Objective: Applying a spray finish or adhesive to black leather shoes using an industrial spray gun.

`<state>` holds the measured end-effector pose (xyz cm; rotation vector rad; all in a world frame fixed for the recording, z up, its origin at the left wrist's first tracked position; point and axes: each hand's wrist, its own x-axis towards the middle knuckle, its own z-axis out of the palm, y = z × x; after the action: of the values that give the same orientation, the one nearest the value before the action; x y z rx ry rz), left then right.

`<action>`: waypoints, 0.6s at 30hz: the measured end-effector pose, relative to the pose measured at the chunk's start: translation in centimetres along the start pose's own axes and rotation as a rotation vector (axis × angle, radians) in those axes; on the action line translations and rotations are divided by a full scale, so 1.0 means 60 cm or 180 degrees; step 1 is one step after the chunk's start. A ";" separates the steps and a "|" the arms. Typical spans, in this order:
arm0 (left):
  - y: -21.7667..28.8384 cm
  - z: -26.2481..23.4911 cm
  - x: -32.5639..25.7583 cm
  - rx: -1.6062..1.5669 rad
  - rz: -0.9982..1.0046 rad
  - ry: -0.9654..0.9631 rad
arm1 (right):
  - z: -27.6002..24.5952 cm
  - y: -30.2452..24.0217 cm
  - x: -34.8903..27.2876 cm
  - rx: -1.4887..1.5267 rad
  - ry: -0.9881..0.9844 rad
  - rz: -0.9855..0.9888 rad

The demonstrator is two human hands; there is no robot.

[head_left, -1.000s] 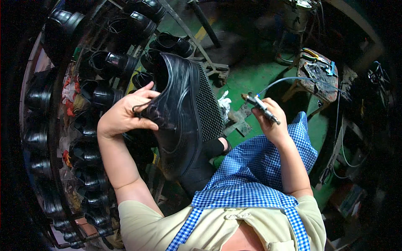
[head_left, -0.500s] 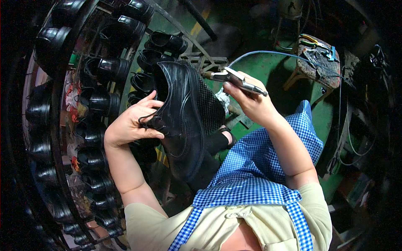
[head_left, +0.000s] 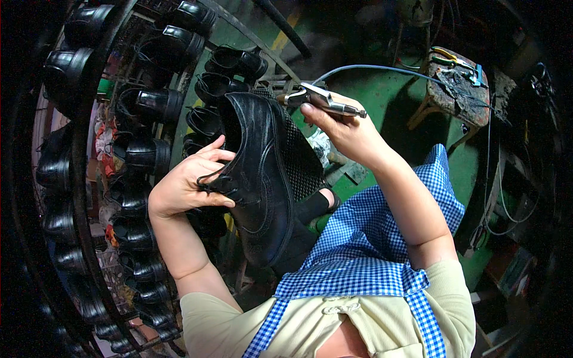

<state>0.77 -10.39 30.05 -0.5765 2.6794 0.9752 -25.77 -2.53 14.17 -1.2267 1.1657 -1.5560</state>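
My left hand [head_left: 186,184] grips a black lace-up leather shoe [head_left: 260,185] by its laced opening, with thumb and fingers at the laces. The shoe is tilted, its toe toward me and its heel away. In my right hand [head_left: 353,134] is a small metal spray gun [head_left: 325,100], fingers wrapped round its body. A thin blue hose [head_left: 370,67] arcs away from the gun. The nozzle points left, close to the shoe's heel; whether it touches cannot be made out. Behind the shoe is a dark, textured mesh surface [head_left: 298,158].
To the left, a metal rack [head_left: 89,77] carries rows of black shoes. Several more laced shoes [head_left: 236,61] stand beyond my left hand. A worn stool [head_left: 456,89] at the far right bears pliers [head_left: 447,56] and a dark rag. Cables hang at the right.
My right hand has brought the spray gun left and slightly away from me, so its nozzle is nearer the shoe's heel. The shoe has shifted slightly toward me, still in my left hand.
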 end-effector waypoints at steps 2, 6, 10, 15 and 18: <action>0.003 -0.001 0.003 -0.0031 -0.0006 -0.0008 | -0.001 -0.002 0.002 -0.0036 -0.0023 0.0003; 0.008 -0.001 0.006 -0.0055 -0.0017 -0.0059 | 0.001 0.005 0.004 0.0173 -0.0057 0.0000; 0.012 -0.001 0.007 -0.0025 0.0031 -0.0066 | 0.000 0.001 0.007 0.0001 -0.0100 -0.0041; 0.015 0.003 0.009 -0.0089 0.0045 -0.0009 | 0.000 -0.008 0.011 -0.0203 -0.0095 -0.0151; 0.015 0.005 0.009 -0.0132 0.0055 0.0038 | -0.001 -0.015 0.000 -0.0472 -0.0127 -0.0298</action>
<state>-0.10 -9.72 30.16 -0.5703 2.6848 1.0376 -25.86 -2.35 15.04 -1.4213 1.2310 -1.5280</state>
